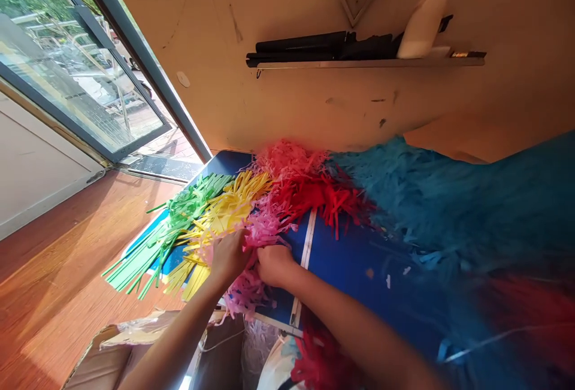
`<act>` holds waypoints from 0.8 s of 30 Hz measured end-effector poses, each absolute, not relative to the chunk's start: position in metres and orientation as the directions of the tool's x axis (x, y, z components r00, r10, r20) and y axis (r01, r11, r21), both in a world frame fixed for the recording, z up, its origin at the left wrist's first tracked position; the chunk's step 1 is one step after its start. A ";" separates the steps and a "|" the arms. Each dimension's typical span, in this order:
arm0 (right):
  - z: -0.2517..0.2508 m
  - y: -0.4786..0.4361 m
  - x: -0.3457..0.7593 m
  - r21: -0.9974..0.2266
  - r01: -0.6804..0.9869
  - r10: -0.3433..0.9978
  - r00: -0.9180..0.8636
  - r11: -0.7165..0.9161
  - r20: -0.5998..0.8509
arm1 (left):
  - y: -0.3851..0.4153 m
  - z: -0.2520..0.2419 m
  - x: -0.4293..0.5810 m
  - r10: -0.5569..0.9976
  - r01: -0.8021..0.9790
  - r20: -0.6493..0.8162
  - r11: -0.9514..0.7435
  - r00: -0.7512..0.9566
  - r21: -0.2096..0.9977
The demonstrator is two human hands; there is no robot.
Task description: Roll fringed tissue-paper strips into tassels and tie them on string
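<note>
Both my hands meet over a pink fringed paper bundle [265,228] near the front edge of the blue table [354,264]. My left hand [230,253] is closed on the pink fringe, its fingertips mostly hidden. Right beside it, my right hand [275,264] is curled into a fist on the same fringe. Pink strips hang below and between the hands. Left of them lie yellow fringe [224,213] and green fringe [179,213]. Behind are red fringe [318,195] and coral fringe [291,159].
A large mass of blue fringe [431,192] covers the table's right side. An open cardboard box [101,357] and red fringe [318,357] are below the front edge. A wall shelf [368,63] holds a white bottle [424,21]. A glass door [90,72] stands at left.
</note>
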State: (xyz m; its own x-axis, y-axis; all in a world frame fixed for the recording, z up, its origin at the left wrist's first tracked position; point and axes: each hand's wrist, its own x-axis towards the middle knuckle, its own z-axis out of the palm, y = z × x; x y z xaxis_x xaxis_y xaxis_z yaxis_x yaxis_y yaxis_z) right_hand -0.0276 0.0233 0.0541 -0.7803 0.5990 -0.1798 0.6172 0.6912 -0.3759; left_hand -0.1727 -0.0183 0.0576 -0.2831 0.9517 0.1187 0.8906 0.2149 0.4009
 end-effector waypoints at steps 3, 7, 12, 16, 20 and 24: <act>0.059 0.025 -0.018 -0.349 0.617 0.606 -0.780 0.705 -0.156 | -0.015 0.059 -0.169 0.961 0.903 0.088 0.211 -0.261 0.374; 0.063 0.024 -0.003 -0.306 0.642 0.623 -0.764 0.703 -0.171 | -0.011 0.078 -0.180 0.940 0.889 0.097 0.272 -0.328 0.369; 0.065 0.023 0.014 -0.266 0.673 0.662 -0.735 0.690 -0.144 | -0.014 0.131 -0.207 0.876 0.887 0.221 0.363 -0.429 0.286; 0.064 0.027 0.039 -0.229 0.711 0.711 -0.696 0.664 -0.101 | -0.023 0.163 -0.213 0.811 0.889 0.370 0.443 -0.453 0.118; 0.064 0.034 0.081 -0.181 0.754 0.756 -0.651 0.632 -0.069 | -0.026 0.176 -0.212 0.767 0.864 0.457 0.504 -0.451 0.006; 0.063 0.043 0.144 -0.106 0.848 0.851 -0.525 0.519 -0.032 | -0.023 0.182 -0.209 0.754 0.844 0.506 0.529 -0.419 -0.090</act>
